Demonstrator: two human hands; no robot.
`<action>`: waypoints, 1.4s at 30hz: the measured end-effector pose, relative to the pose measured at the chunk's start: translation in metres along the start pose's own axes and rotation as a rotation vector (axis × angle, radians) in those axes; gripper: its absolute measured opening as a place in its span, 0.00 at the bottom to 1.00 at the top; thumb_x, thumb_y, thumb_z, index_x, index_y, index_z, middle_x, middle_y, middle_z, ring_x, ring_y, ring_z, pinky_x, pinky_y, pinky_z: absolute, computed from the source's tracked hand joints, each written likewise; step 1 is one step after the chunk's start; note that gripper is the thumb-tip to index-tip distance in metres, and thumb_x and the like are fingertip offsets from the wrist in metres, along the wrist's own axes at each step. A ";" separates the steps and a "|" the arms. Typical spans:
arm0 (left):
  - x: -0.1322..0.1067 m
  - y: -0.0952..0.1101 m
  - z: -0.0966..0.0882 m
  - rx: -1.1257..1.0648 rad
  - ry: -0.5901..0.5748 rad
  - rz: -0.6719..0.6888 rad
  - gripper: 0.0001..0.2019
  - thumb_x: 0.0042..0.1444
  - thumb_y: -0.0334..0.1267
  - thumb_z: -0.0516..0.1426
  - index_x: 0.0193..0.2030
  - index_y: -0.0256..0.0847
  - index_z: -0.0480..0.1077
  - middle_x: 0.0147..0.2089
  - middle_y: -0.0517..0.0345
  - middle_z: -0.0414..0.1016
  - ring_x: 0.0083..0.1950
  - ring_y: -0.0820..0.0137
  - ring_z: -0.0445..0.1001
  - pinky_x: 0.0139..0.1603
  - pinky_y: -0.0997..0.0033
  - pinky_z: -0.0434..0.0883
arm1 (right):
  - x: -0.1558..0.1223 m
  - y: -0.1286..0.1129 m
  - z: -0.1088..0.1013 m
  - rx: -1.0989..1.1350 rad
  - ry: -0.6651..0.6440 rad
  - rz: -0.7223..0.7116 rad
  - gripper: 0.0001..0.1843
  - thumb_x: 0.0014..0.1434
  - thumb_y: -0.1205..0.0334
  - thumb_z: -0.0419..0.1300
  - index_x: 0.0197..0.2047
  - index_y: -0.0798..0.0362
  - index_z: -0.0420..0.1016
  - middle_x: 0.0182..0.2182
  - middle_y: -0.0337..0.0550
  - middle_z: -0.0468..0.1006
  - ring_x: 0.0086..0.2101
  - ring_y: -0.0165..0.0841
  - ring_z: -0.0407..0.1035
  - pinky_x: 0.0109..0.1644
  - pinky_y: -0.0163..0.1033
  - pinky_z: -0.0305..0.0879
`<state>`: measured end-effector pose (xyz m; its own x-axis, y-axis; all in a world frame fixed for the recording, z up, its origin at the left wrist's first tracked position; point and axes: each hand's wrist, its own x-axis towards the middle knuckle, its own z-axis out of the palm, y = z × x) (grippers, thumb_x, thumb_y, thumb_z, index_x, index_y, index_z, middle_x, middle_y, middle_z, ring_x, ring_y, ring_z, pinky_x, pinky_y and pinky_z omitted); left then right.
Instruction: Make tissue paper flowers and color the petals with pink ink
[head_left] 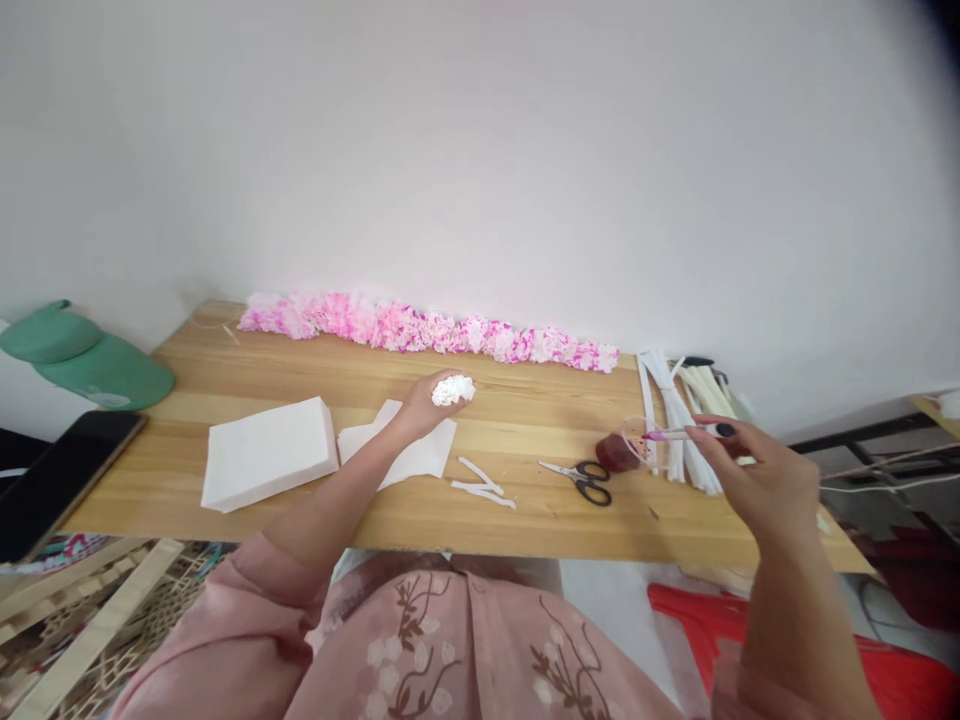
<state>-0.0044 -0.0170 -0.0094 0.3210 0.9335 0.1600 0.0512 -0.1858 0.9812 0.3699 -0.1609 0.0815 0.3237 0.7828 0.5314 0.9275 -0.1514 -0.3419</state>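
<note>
My left hand (422, 402) is closed around a crumpled bundle of white tissue paper (453, 390), its ruffled end facing up. A slim dropper-like tool (675, 434), with a pinkish tip and a dark end, is pinched in my right hand (757, 470). Its tip is over the mouth of a small clear cup (619, 452) of dark red liquid; whether it touches the rim I cannot tell. Left of the cup lie scissors with black handles (589, 483). White strips (484, 488) lie between the scissors and some loose white sheets (420, 455) partly covered by my left forearm.
Pink-and-white ruffled paper flowers (420, 328) line the wall side of the wooden table (525, 535). A stack of white paper (270, 450), a phone (67, 480) and a green container (97, 360) are at left. White strips in bundles (675, 420) lie beyond my right hand. Below is a red stool (690, 620).
</note>
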 end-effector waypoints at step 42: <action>-0.001 0.004 0.001 0.128 0.050 -0.020 0.21 0.47 0.44 0.61 0.48 0.38 0.73 0.49 0.49 0.79 0.49 0.60 0.76 0.51 0.60 0.73 | -0.005 0.007 -0.007 0.022 -0.010 0.156 0.24 0.50 0.40 0.60 0.40 0.49 0.82 0.24 0.40 0.77 0.26 0.33 0.69 0.32 0.35 0.61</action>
<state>-0.0038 -0.0192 -0.0056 0.2716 0.9509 0.1484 0.1785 -0.2013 0.9631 0.3758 -0.1695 0.0820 0.4616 0.7566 0.4631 0.8618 -0.2586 -0.4365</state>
